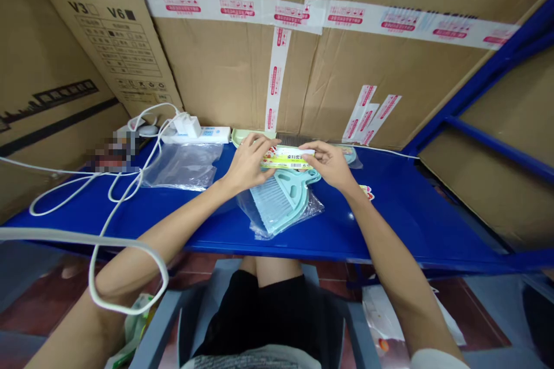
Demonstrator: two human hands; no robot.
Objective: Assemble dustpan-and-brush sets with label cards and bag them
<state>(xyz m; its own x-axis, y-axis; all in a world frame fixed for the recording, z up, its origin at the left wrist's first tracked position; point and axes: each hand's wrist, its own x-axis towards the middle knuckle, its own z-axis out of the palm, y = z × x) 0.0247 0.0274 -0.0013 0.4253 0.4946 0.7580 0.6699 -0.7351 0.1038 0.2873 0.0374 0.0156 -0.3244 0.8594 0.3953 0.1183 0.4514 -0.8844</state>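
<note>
Between my two hands is a printed yellow and white header card [288, 159] with red pictures and a barcode. My left hand [247, 162] pinches its left end, and the fingers of my right hand [331, 162] close on its right end. Just below the card lies a light blue brush and dustpan set [283, 199], its bristles facing lower left. A clear plastic bag [314, 206] surrounds the set on the blue table. My hands partly cover the card's ends and the top of the set.
Behind my hands sit a pale green dustpan [237, 137] and another bagged blue piece [348, 154]. Left are an empty clear bag [186, 166], a power strip [212, 135] and looping white cables [125, 196]. A small printed card [367, 192] lies right. Cardboard walls [216, 63] enclose the blue table [407, 207].
</note>
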